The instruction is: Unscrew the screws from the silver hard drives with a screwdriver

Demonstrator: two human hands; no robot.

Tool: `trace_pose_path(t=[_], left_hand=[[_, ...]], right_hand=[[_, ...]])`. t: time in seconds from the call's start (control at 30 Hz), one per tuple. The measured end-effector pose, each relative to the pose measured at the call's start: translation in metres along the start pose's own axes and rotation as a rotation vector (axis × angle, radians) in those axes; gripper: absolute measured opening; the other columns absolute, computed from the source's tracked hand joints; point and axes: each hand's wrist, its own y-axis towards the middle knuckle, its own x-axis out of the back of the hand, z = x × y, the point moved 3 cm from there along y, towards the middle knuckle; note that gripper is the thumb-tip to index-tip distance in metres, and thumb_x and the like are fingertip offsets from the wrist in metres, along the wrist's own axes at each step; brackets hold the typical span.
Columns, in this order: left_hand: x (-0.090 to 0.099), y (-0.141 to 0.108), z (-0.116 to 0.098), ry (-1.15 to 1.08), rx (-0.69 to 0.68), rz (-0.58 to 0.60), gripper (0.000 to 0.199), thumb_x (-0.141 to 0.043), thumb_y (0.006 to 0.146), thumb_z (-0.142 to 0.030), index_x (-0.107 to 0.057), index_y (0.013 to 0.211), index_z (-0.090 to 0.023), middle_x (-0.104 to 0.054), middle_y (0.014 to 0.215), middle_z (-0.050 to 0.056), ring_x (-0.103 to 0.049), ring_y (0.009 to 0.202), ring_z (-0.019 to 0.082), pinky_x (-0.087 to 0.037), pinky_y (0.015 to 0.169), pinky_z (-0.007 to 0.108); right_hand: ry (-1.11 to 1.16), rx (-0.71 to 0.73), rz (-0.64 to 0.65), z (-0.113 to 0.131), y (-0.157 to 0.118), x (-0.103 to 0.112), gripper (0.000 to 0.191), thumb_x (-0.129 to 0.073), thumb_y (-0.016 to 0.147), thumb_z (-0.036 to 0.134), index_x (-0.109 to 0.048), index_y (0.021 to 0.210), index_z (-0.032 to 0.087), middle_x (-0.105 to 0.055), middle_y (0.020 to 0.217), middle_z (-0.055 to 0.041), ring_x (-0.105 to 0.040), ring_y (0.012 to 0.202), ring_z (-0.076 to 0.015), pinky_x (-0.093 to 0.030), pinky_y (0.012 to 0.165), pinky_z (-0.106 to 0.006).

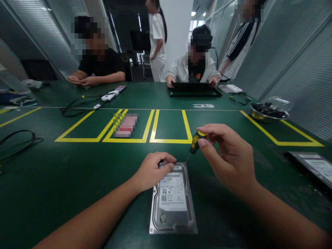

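A silver hard drive (173,219) with a white label lies flat on the green table in front of me. My left hand (151,171) is closed over its far left corner, thumb on the label and fingers along the far edge. Between the thumb and fingers of my right hand (232,157) is a black and yellow screwdriver (195,143). It leans up to the right, and its thin tip meets the drive's far right corner. Whether a screw sits under the tip is too small to tell.
Another hard drive (315,166) lies at the right edge. Beyond it stands a metal bowl (269,114) with dark parts. Yellow tape (171,140) marks boxes on the table, one holding a pinkish phone-like item (127,125). Across the table, a person holds a dark panel (195,88).
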Motion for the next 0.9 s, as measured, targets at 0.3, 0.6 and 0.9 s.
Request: trace_pose_path(t=[0.3, 0.6, 0.9], left_hand=[[-0.0002, 0.0003, 0.0002, 0.004, -0.003, 0.000, 0.018, -0.060, 0.086, -0.021, -0.072, 0.100, -0.018, -0.074, 0.096, 0.002, -0.067, 0.088, 0.018, -0.049, 0.081, 0.030], [0.0000, 0.0004, 0.0006, -0.002, 0.003, 0.006, 0.018, -0.061, 0.086, -0.020, -0.072, 0.100, -0.018, -0.073, 0.095, 0.002, -0.067, 0.086, 0.017, -0.048, 0.078, 0.029], [-0.0007, 0.0001, 0.0007, -0.003, -0.001, 0.006, 0.018, -0.061, 0.086, -0.021, -0.072, 0.099, -0.019, -0.074, 0.094, 0.002, -0.067, 0.085, 0.017, -0.048, 0.077, 0.029]], right_hand=[[0.049, 0.035, 0.014, 0.0011, -0.0010, -0.0002, 0.029, -0.056, 0.089, 0.011, -0.065, 0.113, 0.024, -0.067, 0.113, -0.0038, -0.060, 0.108, -0.0196, -0.048, 0.082, -0.037], [0.033, 0.029, 0.013, -0.0001, -0.0001, 0.0005, 0.029, -0.059, 0.088, 0.011, -0.065, 0.114, 0.022, -0.065, 0.111, -0.0043, -0.060, 0.100, -0.0179, -0.047, 0.077, -0.035], [0.028, 0.008, -0.002, 0.0003, -0.0011, 0.0011, 0.024, -0.062, 0.086, 0.013, -0.065, 0.109, 0.021, -0.065, 0.103, -0.0035, -0.059, 0.091, -0.0169, -0.047, 0.072, -0.034]])
